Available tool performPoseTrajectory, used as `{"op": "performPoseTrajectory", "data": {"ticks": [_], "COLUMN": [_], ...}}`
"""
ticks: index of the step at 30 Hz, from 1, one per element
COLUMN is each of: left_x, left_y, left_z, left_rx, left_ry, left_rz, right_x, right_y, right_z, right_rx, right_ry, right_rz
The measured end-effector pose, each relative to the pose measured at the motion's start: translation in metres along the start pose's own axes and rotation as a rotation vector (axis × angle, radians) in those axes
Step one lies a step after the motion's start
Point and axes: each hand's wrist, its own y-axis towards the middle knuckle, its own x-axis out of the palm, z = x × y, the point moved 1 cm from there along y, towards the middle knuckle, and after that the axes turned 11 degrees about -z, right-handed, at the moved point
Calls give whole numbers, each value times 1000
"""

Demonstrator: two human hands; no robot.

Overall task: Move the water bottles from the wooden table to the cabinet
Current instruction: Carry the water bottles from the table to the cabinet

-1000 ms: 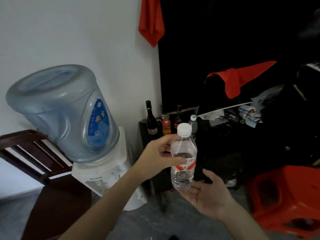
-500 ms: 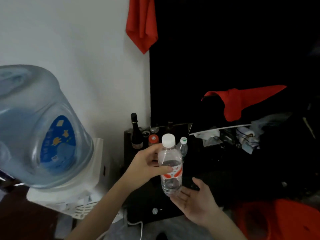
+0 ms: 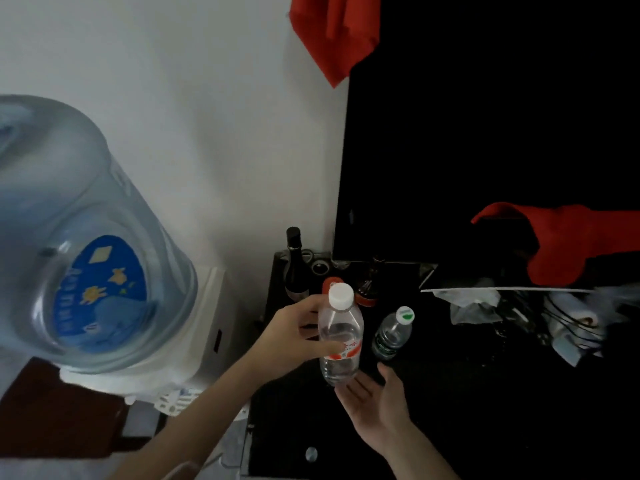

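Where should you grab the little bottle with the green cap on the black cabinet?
Probably around the middle of the green-capped bottle, at its dark label, coming from the front right. It stands upright, the held bottle in the left hand crowds its left, and the open right hand is nearest.

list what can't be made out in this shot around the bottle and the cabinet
- Head view: label text on the held water bottle is blurred, partly behind the left hand.
- Whether the open right hand touches the bottle's base: unclear.
- Cabinet top is too dark to read.
- Water dispenser is cut off by the left edge.
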Motion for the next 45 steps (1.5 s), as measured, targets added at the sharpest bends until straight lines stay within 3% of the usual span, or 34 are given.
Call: {"op": "performPoseTrajectory", "data": {"ticks": [11,23,35,40,45], "left_x": [-6,8,19,9,-11], "left_y": [45,70,76,58,16], "left_z": [-60,-119,-111,-85,-48], "left_rx": [-120,-202,-193,-286,-320], "left_ry": [172,193,194,420,725], "left_rz": [-72,-26,-5,-5,178], "right_x": [-4,-16,-4,22,44], "right_y": [101,147,111,58,3], "right_z": [-18,-27,-42,-57,-69], "right_rx": [38,75,70,72,-104], "right_ry": [96,-198,-712,-1062,-1637], "right_rz": [69,91,105,87,-63]}}
